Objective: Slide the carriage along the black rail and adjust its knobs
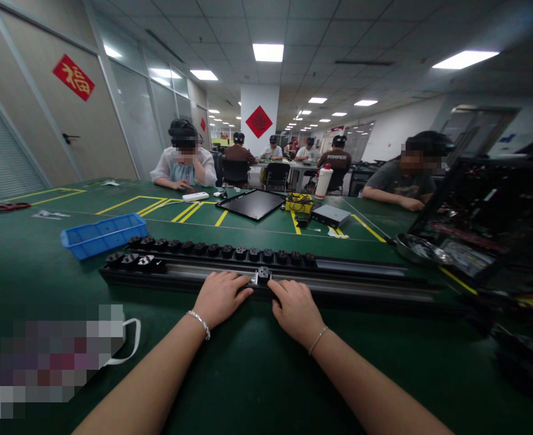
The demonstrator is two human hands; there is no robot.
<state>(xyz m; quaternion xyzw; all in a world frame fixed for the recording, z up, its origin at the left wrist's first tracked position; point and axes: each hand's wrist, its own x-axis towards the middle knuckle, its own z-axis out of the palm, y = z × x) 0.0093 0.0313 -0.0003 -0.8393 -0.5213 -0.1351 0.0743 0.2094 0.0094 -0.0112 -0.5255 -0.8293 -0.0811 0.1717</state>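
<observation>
A long black power track (194, 273) with a metallic channel lies across the table in front of me. A small black round-faced socket module (263, 275) sits in its channel near the middle. My left hand (222, 296) lies closed over the track's near edge, fingertips just left of that module and thumb on the near side. My right hand (297, 307) is closed at the module's right side, its index finger touching it. Three more modules (130, 260) sit at the track's left end. Behind, a second track (361, 267) carries a row of several similar modules (227, 251).
A blue plastic bin (106, 234) stands behind the tracks at left. Farther back are a flat black panel (252, 204), a grey box (331, 215) and a yellow box (299, 203). A metal bowl (420, 249) stands right. Two people sit across the table (266, 362).
</observation>
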